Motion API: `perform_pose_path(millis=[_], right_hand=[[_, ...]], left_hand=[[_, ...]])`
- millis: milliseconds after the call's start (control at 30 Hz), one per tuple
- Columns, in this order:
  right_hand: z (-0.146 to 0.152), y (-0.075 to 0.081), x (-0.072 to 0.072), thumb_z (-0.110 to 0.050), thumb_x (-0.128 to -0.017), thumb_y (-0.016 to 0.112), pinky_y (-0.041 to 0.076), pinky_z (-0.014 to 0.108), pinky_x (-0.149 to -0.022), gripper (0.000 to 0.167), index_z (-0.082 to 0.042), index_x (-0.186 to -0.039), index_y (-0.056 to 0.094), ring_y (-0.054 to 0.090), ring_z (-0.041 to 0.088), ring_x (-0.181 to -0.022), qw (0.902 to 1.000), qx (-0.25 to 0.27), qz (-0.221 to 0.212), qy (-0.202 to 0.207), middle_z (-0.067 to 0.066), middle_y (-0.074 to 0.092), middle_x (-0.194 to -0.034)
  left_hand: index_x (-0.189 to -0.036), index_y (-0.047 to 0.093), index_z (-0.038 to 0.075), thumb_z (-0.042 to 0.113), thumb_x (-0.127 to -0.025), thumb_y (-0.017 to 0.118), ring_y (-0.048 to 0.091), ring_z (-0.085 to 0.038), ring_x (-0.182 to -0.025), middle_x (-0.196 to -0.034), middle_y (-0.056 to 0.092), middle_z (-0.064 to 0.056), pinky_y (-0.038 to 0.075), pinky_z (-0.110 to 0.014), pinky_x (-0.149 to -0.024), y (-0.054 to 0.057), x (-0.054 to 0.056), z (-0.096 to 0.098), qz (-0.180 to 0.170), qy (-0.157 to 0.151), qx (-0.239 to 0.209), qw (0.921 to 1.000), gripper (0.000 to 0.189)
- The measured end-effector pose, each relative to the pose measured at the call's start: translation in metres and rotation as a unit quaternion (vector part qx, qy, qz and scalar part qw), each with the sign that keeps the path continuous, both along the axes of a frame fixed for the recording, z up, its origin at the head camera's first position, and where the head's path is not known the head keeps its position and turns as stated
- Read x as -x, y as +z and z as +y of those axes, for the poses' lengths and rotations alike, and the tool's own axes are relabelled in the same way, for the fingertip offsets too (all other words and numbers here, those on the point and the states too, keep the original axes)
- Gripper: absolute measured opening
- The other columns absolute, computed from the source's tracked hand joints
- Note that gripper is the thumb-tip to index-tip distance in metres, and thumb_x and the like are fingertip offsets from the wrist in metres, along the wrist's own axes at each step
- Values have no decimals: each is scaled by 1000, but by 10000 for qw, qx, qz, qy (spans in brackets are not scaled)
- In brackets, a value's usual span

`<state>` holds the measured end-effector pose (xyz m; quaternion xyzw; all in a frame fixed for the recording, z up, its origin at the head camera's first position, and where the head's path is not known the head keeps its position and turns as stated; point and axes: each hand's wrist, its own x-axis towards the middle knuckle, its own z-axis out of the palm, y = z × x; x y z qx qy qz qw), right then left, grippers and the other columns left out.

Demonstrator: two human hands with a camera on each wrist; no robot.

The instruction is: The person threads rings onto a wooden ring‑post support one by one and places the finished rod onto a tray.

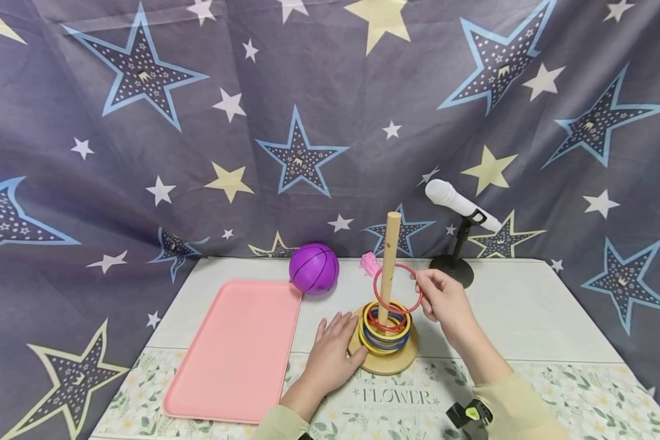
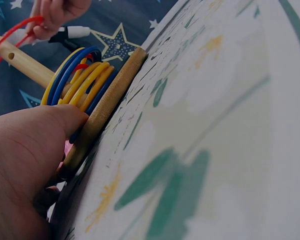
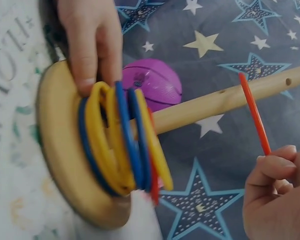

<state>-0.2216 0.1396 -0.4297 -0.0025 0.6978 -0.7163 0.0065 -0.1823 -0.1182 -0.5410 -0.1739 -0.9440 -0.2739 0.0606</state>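
Note:
A wooden ring-toss stand has an upright peg (image 1: pixel 392 244) on a round base (image 1: pixel 387 365). Yellow, blue and red rings (image 1: pixel 385 342) lie stacked around the peg's foot. My right hand (image 1: pixel 445 302) pinches a red ring (image 1: pixel 375 287) between thumb and fingers at its right side. That ring appears to encircle the peg about mid-height, tilted, above the stack; in the right wrist view the red ring (image 3: pixel 255 115) shows nearly edge-on across the peg. My left hand (image 1: pixel 332 360) rests on the base's left edge, fingers extended, thumb (image 2: pixel 65 117) on the base beside the lowest rings.
Left of the stand lies a pink tray (image 1: pixel 233 354). A purple ball (image 1: pixel 314 269) sits behind, at the tray's far corner. Behind the peg is a small pink object (image 1: pixel 370 264), partly hidden. A white microphone (image 1: pixel 462 205) on a black stand (image 1: pixel 452 269) stands at the back right.

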Motion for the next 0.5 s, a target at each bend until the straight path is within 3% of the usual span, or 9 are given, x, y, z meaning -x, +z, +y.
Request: perform_pose_path(millis=[267,500], right_hand=[[5,-25,1,-27,-116,60,28,22,-44,29,1,-119,65,42,8,-51,9991,-148,-363,179,3,56,-74],[6,-45,0,-25,-116,60,29,21,-44,33,6,-125,65,43,9,-52,9975,-332,-535,334,2,54,-72]], left_hand=[[-157,56,-2,37,-102,71,43,-47,-156,-164,52,-24,20,-72,-129,0,-1,0,304,-84,-247,9992,69],[-161,54,2,40,-102,70,38,-41,-160,-168,49,-19,13,-65,-134,-7,2,0,146,7,-196,9997,72]])
